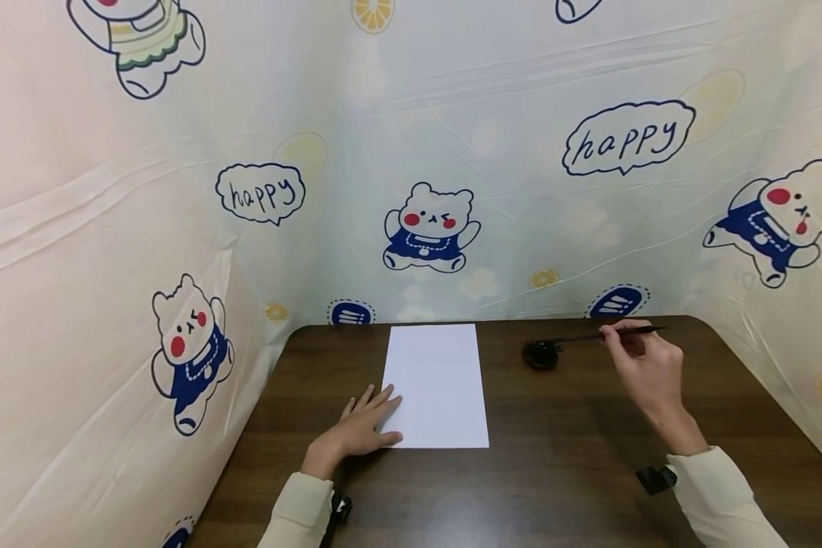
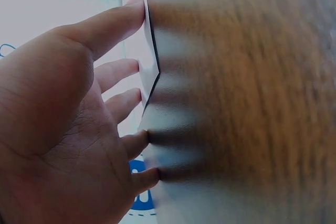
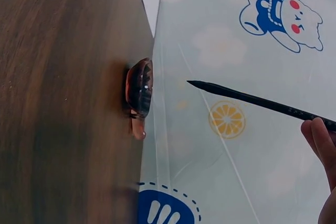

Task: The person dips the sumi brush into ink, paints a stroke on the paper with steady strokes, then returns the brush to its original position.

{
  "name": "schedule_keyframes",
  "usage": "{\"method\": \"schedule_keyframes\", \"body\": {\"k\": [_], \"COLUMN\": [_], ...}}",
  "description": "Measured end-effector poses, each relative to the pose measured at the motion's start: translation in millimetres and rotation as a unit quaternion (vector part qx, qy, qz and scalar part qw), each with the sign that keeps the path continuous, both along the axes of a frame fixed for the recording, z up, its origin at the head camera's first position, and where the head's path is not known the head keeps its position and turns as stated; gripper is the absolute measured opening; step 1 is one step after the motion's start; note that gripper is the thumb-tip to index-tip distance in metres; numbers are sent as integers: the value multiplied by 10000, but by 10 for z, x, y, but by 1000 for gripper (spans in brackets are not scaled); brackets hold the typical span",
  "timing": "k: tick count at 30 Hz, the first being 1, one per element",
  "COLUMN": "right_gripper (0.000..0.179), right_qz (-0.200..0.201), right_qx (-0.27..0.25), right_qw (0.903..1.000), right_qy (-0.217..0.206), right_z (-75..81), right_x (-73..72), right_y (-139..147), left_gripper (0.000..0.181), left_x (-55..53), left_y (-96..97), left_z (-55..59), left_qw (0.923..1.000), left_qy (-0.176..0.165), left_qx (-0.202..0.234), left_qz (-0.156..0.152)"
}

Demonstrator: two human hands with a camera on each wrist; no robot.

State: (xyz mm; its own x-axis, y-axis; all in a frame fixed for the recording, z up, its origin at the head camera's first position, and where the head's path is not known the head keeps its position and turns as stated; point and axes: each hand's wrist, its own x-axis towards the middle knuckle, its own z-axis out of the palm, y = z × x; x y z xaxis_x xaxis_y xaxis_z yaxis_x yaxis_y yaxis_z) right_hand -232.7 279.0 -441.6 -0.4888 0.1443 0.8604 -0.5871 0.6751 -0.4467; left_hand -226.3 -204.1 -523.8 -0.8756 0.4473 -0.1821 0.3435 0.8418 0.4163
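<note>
My left hand point(image 1: 358, 428) lies with spread, fairly straight fingers at the lower left edge of a blank white sheet of paper point(image 1: 438, 388). In the left wrist view, the thumb and nearest fingers point(image 2: 123, 103) rest on the sheet, while the outer ones reach past its edge. My right hand point(image 1: 649, 369) pinches a slim dark brush point(image 1: 589, 336) over the right side of the table. Its pointed black tip point(image 3: 202, 84) faces left, beside a small dark glossy dish point(image 1: 540, 355). From the right wrist, this dish point(image 3: 139, 90) looks reddish-brown and translucent, standing on the wood.
Under everything is a dark brown wooden table point(image 1: 555, 487). A pale curtain point(image 1: 520, 190) printed with bears, orange slices and "happy" bubbles hangs close round its back and sides. Each wrist wears a small black camera.
</note>
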Motion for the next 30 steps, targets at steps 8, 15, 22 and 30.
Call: {"method": "schedule_keyframes", "body": {"k": [8, 15, 22, 30], "right_gripper": [15, 11, 9, 8], "right_qz": [238, 266, 292, 477], "right_qx": [-112, -60, -22, -80], "right_qw": [9996, 9996, 9996, 9988], "right_qy": [70, 55, -8, 22], "right_z": [40, 87, 117, 155], "right_x": [-51, -84, -126, -185], "right_y": [-89, -175, -266, -370], "left_gripper": [74, 74, 74, 73], "left_x": [-13, -8, -2, 0], "left_y": [-13, -14, -9, -5], "left_z": [-19, -16, -4, -1], "left_qw": [10000, 10000, 10000, 9999], "left_qy": [-54, -71, -70, -101], "left_qx": [-32, -44, 10, 28], "left_qz": [13, 26, 10, 15]}}
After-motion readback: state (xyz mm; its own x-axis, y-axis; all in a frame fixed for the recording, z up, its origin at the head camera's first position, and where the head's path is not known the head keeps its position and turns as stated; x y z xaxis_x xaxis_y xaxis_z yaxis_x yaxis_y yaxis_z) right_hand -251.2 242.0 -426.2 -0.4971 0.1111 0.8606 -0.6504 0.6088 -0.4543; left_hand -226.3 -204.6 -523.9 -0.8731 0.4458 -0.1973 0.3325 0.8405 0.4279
